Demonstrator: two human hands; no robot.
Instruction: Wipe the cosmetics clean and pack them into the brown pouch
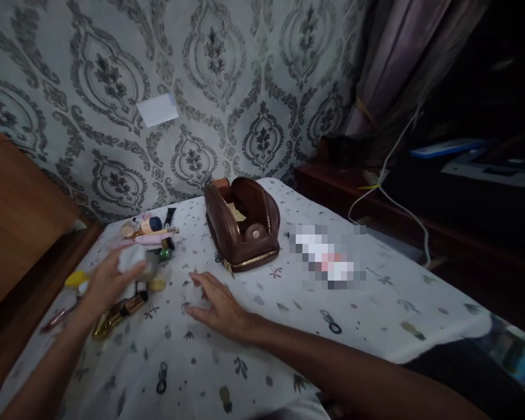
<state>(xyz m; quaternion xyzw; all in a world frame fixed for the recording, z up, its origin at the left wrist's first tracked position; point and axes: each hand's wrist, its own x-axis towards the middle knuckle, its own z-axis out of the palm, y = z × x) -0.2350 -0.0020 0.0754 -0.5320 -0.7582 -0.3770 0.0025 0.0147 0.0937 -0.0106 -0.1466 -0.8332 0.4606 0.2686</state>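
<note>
My left hand is closed around a blurred white-topped container, over the cosmetics at the left side of the table. Below it lie gold bottles with dark caps. A small yellowish jar sits just to the right of the held container. My right hand hovers near the table's middle, thumb and fingers apart, with nothing in it. Beyond that hand, a brown toiletry bag stands unzipped, a pale piece of paper or packet showing inside.
A patterned white cloth covers the table. Several cosmetics, among them a pink tube and a black tube, lie at the back left. A pixelated item lies right of the bag. A white cable hangs at the right.
</note>
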